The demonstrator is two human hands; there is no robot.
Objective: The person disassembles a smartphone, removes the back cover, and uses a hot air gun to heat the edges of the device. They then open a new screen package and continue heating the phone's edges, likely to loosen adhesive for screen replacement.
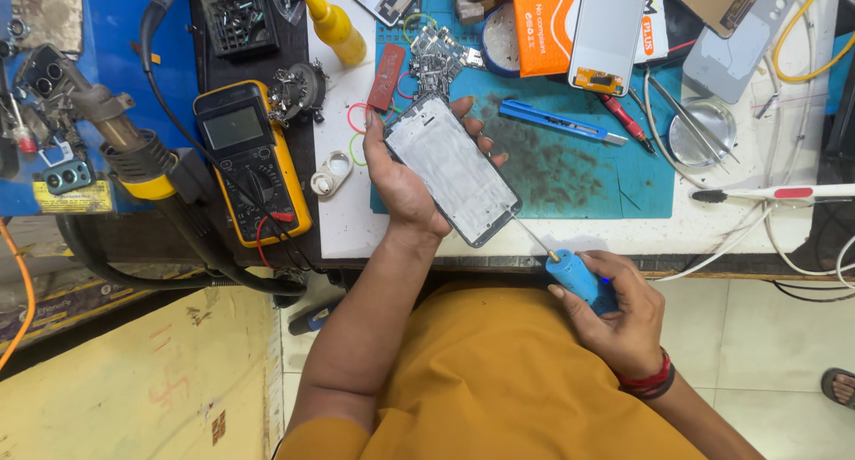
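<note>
While the opened phone frame (452, 169) is gripped at the centre of the frame, above the near edge of the desk (356, 224), the left hand (401, 179) is seen with its fingers (470, 113) clamped around both long sides. A blue-handled screwdriver (577, 277) is held in the right hand (619, 317), fingers closed on the handle, its thin shaft apparently touching the frame's lower corner. A yellow multimeter (254, 162) lies to the left, a blue utility knife (561, 123) on the teal mat (579, 179) to the upper right.
</note>
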